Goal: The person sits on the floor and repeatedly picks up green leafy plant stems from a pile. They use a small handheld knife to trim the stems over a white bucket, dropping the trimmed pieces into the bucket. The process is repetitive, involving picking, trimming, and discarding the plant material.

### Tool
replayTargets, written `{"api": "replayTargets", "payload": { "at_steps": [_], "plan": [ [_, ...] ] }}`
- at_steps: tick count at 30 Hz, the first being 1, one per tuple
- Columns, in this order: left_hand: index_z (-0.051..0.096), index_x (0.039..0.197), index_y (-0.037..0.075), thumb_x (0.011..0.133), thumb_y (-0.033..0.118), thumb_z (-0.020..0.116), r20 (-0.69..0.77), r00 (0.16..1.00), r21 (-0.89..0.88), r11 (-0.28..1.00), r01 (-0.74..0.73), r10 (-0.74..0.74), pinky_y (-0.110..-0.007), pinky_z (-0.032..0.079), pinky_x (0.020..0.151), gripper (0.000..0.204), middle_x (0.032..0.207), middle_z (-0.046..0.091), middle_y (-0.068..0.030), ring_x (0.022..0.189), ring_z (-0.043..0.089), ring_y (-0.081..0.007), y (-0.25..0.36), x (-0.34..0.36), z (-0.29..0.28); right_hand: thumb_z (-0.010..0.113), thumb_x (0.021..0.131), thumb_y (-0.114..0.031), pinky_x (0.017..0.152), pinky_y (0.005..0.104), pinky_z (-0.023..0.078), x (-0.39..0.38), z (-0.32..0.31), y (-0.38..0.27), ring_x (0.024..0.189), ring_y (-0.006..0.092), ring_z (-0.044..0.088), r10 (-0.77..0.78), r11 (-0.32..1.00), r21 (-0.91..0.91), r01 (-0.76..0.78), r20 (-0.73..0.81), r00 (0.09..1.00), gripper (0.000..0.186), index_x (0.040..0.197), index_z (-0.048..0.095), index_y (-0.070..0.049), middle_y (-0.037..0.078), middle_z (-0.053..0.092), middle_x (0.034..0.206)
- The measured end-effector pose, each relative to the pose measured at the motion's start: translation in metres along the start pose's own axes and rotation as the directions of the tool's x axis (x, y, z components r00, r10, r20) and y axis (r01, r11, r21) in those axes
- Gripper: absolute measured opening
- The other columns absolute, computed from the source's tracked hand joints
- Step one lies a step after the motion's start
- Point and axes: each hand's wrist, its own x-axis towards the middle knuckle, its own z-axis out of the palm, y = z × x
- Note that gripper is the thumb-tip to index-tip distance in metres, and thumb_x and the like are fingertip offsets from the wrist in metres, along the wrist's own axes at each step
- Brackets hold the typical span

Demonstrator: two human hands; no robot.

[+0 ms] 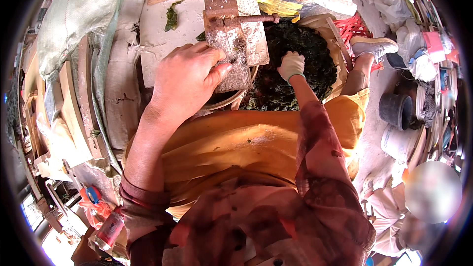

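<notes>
My bare left hand (pixel 187 76) is closed, thumb and fingers curled at the left edge of a worn block (pixel 230 69) speckled with white grains. Whatever may be in its fingers is hidden. A rusty bolt (pixel 258 18) sticks out from the block to the right. My right hand (pixel 291 65), in a pale glove with a green cuff, has its fingers curled at the top of a dark, wet, leafy heap that looks like seaweed (pixel 310 44). I cannot make out what is between them. Pale sheeting (pixel 340 76) edges the heap.
A pale board (pixel 165 44) with green leaf scraps lies under the block. An orange apron (pixel 231 143) covers my lap. Left stand a pale green sack (pixel 74 24) and wooden slats (pixel 81 108). Right are a shoe (pixel 372 47), a black bucket (pixel 394 111) and a seated person (pixel 389 207).
</notes>
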Motion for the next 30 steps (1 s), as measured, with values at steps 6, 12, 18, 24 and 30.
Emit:
{"api": "replayTargets", "payload": {
  "at_steps": [6, 12, 18, 24, 30],
  "plan": [
    [0.067, 0.094, 0.005, 0.085, 0.021, 0.064, 0.021, 0.998, -0.004, 0.998, -0.056, 0.056, -0.04, 0.049, 0.071, 0.018, 0.086, 0.064, -0.012, 0.082, 0.062, -0.0326, 0.007, 0.004, -0.001, 0.072, 0.078, -0.04, 0.073, 0.0327, 0.051, -0.013, -0.015, 0.051, 0.082, 0.0192, 0.065, 0.162, 0.599, 0.779, -0.188, 0.113, 0.98, 0.044, 0.099, 0.068, -0.001, 0.007, 0.068, 0.082],
    [0.065, 0.084, 0.006, 0.087, 0.029, 0.061, -0.025, 0.998, -0.085, 0.994, -0.064, 0.062, -0.043, 0.05, 0.068, 0.023, 0.084, 0.064, -0.0118, 0.079, 0.063, -0.0332, 0.012, 0.003, 0.003, 0.063, 0.087, -0.028, 0.05, 0.0204, 0.043, -0.075, -0.162, 0.078, 0.051, 0.0072, 0.051, 0.098, 0.015, 0.997, 0.079, -0.08, 0.992, 0.033, 0.104, 0.063, 0.0, 0.006, 0.068, 0.081],
    [0.067, 0.092, 0.008, 0.086, 0.024, 0.063, -0.012, 0.994, -0.071, 0.992, -0.105, 0.104, -0.041, 0.05, 0.068, 0.018, 0.085, 0.067, -0.0131, 0.078, 0.064, -0.0342, 0.008, 0.009, 0.008, 0.047, 0.096, -0.025, 0.05, 0.0231, 0.04, -0.111, -0.251, 0.115, 0.053, 0.0074, 0.047, 0.13, 0.209, 0.931, 0.3, -0.331, 0.935, 0.033, 0.11, 0.066, -0.003, 0.001, 0.062, 0.077],
    [0.067, 0.092, 0.007, 0.087, 0.025, 0.062, 0.016, 0.998, -0.092, 0.994, -0.06, 0.061, -0.04, 0.05, 0.069, 0.019, 0.086, 0.068, -0.0131, 0.078, 0.064, -0.0339, 0.006, 0.0, 0.004, 0.052, 0.096, -0.035, 0.045, 0.0191, 0.036, -0.154, -0.275, 0.099, 0.051, 0.0067, 0.045, 0.223, -0.205, 0.938, 0.281, -0.234, 0.946, 0.039, 0.117, 0.056, -0.003, 0.007, 0.064, 0.083],
    [0.066, 0.09, 0.006, 0.087, 0.025, 0.062, 0.032, 0.993, -0.12, 0.986, -0.112, 0.117, -0.041, 0.05, 0.068, 0.019, 0.085, 0.067, -0.0144, 0.078, 0.064, -0.0338, 0.004, 0.014, 0.016, 0.025, 0.09, -0.072, 0.041, 0.031, 0.042, -0.111, -0.006, 0.097, 0.049, 0.0162, 0.057, 0.185, 0.357, 0.803, -0.477, 0.44, 0.879, 0.078, 0.123, 0.053, -0.008, 0.013, 0.068, 0.075]
  ]
}}
